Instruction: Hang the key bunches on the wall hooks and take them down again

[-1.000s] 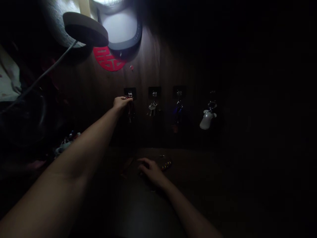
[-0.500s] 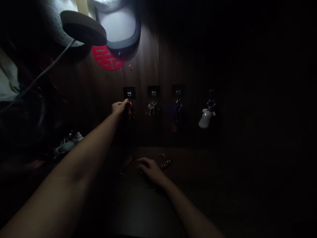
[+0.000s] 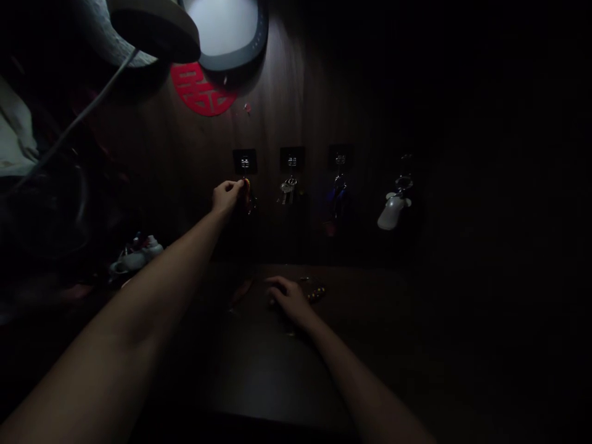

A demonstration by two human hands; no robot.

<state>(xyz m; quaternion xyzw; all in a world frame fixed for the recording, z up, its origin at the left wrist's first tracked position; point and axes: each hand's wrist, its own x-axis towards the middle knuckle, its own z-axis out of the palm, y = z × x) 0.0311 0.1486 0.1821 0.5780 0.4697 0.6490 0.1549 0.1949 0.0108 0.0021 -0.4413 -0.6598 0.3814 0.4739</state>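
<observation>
My left hand [image 3: 226,197] is raised to the leftmost wall hook [image 3: 245,163]. Its thumb and fingers pinch a small orange-red keychain [image 3: 248,186] just under that hook, with metal bits dangling below. Whether the keychain's ring sits on the hook is too dark to tell. Low over the dark tabletop [image 3: 263,376], my right hand [image 3: 292,303] has its fingers apart and bent, with nothing visible in them. Beside it lies a beaded bracelet [image 3: 317,293]. A small shiny thing, partly hidden, is under the wrist.
Silver keys [image 3: 287,191], a blue keychain [image 3: 337,192] and a white mouse-shaped keychain [image 3: 392,211] hang along the wall. Above are a red paper cutout [image 3: 203,92], a lit grey device [image 3: 226,31] and a dark round disc [image 3: 155,31] with a cable. Cluttered bottles [image 3: 139,256] stand left.
The view has tilted down slightly, so the wall things sit higher. My left hand stays at the leftmost hook with the keychain. My right hand remains over the tabletop, fingers apart.
</observation>
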